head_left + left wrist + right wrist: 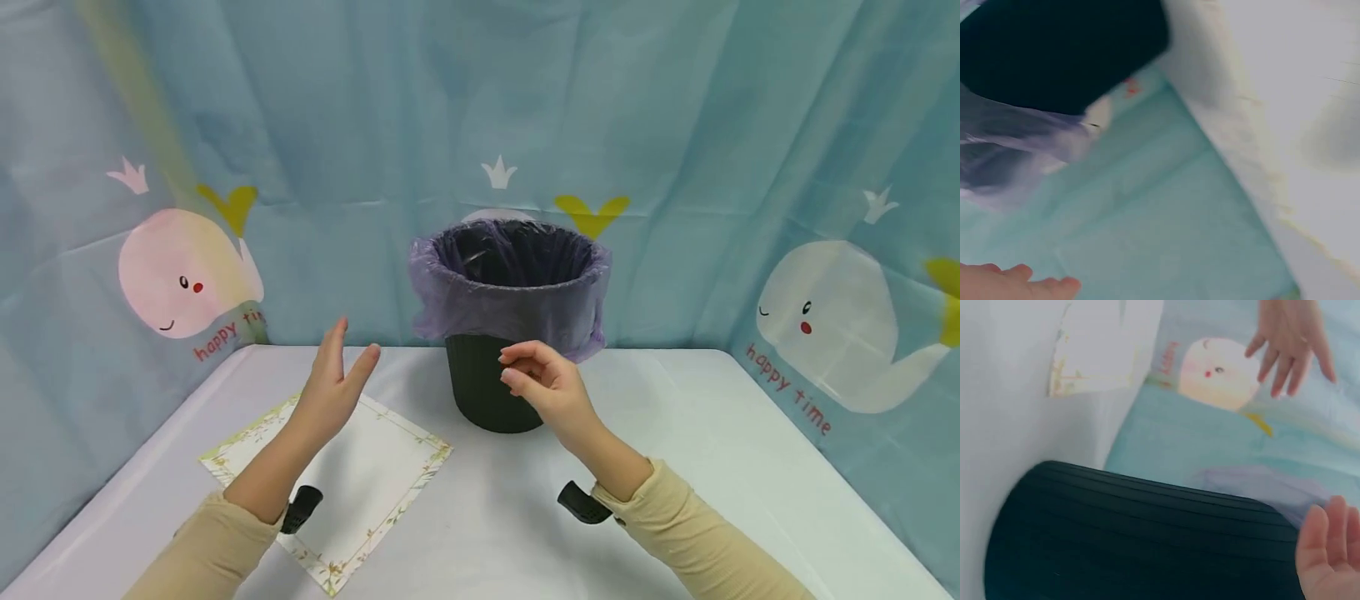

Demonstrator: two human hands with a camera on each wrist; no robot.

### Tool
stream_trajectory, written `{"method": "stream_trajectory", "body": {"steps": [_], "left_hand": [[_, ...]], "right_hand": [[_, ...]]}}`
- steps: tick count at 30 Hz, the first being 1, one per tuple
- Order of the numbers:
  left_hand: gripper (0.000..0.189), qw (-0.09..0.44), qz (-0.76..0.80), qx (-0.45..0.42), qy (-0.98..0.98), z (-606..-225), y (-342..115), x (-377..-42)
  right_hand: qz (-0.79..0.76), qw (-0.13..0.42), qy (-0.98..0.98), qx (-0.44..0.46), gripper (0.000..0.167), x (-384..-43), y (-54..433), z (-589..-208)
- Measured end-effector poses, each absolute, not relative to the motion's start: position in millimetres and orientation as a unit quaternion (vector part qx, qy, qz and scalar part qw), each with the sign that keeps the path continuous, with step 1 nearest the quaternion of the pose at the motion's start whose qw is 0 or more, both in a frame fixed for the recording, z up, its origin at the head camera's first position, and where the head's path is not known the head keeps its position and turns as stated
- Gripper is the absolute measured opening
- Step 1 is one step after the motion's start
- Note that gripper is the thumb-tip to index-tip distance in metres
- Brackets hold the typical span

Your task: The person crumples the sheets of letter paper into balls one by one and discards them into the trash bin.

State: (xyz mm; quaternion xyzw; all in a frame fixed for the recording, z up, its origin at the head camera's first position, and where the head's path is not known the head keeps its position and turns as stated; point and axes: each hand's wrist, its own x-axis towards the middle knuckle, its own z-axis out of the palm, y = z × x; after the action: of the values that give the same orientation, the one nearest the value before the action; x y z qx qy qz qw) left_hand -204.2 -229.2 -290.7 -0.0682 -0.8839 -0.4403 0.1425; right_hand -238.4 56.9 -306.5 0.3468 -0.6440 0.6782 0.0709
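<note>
A dark ribbed trash bin point(487, 392) stands upright at the back middle of the white table. Its purple plastic bag point(517, 321) lines the inside and folds down over the rim. Left of the bin, my left hand point(337, 392) hovers over a sheet with a floral border point(375, 475), fingers straight and thumb spread. The right hand point(555, 387) is raised in front of the bin's right side and overlaps it in the head view. Its fingers bend loosely, with nothing between them and the thumb. The right wrist view shows both hands holding nothing.
A blue curtain point(337, 125) with whale prints hangs behind the table point(660, 433) and along both sides. Black wrist devices point(583, 504) sit by each sleeve cuff. The sheet lies flat at the table's left.
</note>
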Motion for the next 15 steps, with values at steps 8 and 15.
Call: {"method": "stream_trajectory", "body": {"steps": [8,15], "left_hand": [[0.09,0.103,-0.411,-0.052,-0.904,-332.7,-275.6,-190.7],[0.109,0.028,-0.332,-0.047,-0.942,-366.2,-322.5,-190.0]], "right_hand": [[0.534,-0.089,-0.745,0.39,0.067,-249.7,41.5,-331.6],[0.342,-0.144,-0.823,0.43,0.086,-267.3,13.0,-358.0]]}}
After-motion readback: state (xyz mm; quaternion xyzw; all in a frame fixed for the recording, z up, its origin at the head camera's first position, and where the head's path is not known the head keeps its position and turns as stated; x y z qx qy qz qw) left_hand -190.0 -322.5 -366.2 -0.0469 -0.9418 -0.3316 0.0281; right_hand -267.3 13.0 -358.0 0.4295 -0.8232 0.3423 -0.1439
